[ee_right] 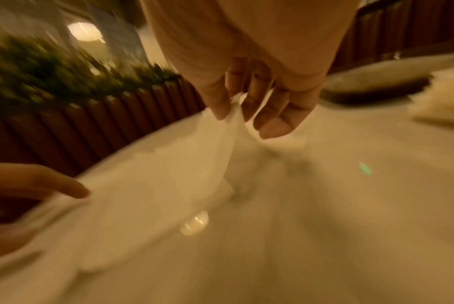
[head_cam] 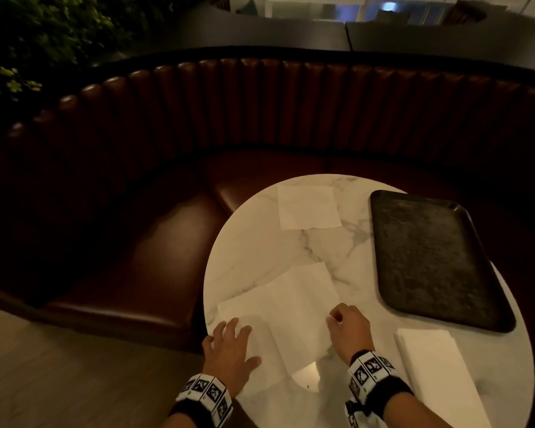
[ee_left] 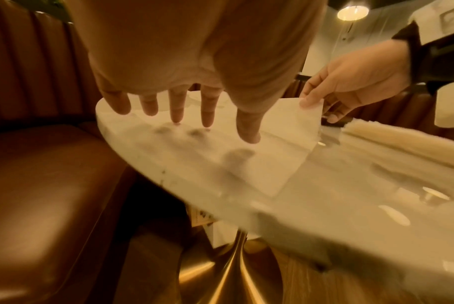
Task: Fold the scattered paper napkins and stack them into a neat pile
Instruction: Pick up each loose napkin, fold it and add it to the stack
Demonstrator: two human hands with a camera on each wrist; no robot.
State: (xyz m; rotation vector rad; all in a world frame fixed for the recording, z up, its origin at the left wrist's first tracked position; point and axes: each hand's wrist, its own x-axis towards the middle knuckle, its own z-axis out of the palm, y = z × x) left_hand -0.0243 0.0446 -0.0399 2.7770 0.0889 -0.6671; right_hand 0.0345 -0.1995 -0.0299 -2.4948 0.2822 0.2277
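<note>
From the head view, an unfolded paper napkin [head_cam: 286, 310] lies at the near left of the round marble table [head_cam: 260, 242]; the right hand [head_cam: 349, 327] pinches its right edge at about 3 o'clock, while the left hand [head_cam: 232, 347], fingers spread and straight, presses its near-left part by the table rim at 8 o'clock. A second napkin [head_cam: 308, 206] lies flat toward 12 o'clock, well apart, a black textured tray [head_cam: 430, 257] sits at 2 o'clock, and a pile of folded napkins [head_cam: 436, 366] lies at 4 o'clock just beside the right wrist; bare marble runs between them. In the left wrist view, straight fingertips [ee_left: 249, 133] touch the thin white sheet near the table edge, and the other hand lifts its far corner off the glossy top. The right wrist view is blurred: thumb and forefinger [ee_right: 220, 107] nip the raised, limp corner.
</note>
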